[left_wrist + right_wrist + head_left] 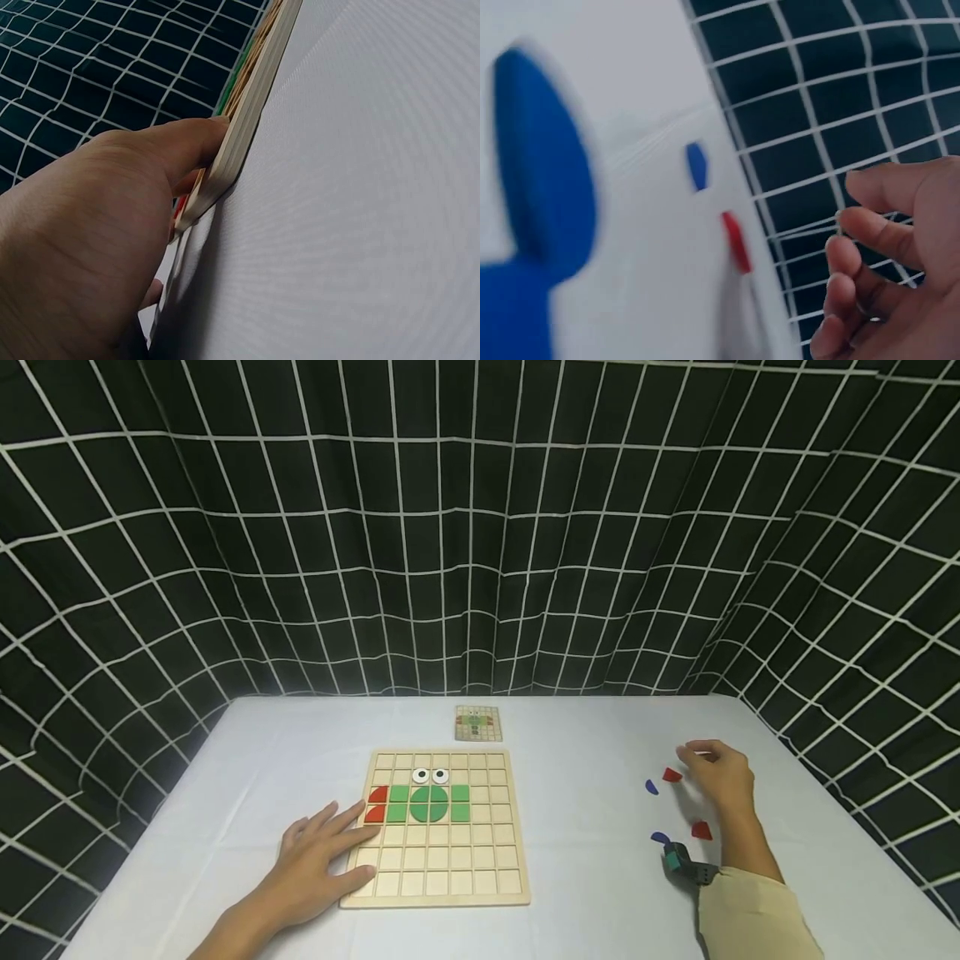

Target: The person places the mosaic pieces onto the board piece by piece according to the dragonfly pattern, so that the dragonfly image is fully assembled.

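My left hand [318, 860] rests on the left edge of a wooden grid board [450, 883], fingers extended; in the left wrist view the thumb lies on the board's side [247, 120]. On the board sit two eye pieces [431, 775], a green circle made of parts [428, 804], several green squares [397, 802] and two red quarter-round pieces [376, 804]. At the right, my right hand [722, 775] hovers above the table, fingers loosely bent, nothing visible in them. Nearest to it lies a red piece [672, 774]. Another red piece [701, 831] lies below the wrist.
Two blue half-round pieces, an upper one [652, 787] and a lower one [660, 837], lie on the white tablecloth [585, 860]. A small pattern card [478, 724] lies behind the board. Black gridded curtains [480, 527] surround the table.
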### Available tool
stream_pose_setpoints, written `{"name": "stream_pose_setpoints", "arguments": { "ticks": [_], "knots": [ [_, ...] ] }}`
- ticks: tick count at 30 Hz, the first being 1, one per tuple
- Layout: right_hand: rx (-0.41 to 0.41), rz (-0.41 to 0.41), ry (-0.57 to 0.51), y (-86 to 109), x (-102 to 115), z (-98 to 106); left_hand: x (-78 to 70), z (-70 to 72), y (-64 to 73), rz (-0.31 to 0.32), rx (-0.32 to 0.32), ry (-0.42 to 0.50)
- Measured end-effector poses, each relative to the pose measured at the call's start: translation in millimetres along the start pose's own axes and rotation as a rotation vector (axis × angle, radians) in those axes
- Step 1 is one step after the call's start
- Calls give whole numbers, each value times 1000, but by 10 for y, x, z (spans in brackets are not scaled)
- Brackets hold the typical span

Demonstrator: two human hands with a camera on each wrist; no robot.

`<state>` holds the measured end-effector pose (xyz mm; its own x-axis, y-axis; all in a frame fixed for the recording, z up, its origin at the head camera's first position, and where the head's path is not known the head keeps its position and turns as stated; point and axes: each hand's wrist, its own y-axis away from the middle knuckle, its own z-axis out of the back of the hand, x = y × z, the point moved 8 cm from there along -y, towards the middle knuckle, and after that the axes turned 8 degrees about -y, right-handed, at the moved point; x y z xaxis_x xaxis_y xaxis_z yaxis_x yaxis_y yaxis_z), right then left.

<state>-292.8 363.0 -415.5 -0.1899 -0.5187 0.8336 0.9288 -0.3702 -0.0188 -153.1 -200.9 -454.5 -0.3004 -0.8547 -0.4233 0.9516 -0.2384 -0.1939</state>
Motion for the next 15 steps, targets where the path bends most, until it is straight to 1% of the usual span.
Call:
{"name": "stream_pose_setpoints", "arguments": {
  "ticks": [3, 5, 8, 11, 15],
  "knots": [
    [68, -33, 95, -28, -101, -82, -10, 14, 11, -9, -14, 2],
    [119, -18, 173, -31, -125, -138, -14, 18, 16, -15, -19, 2],
    [161, 22, 252, -21, -137, -193, -16, 23, 15, -21, -26, 5],
    [162, 78, 284, -12, -120, -221, -18, 28, 10, -30, -35, 5],
    [192, 130, 269, 2, -98, -284, -7, 16, 14, -30, -32, 5]
  ]
}}
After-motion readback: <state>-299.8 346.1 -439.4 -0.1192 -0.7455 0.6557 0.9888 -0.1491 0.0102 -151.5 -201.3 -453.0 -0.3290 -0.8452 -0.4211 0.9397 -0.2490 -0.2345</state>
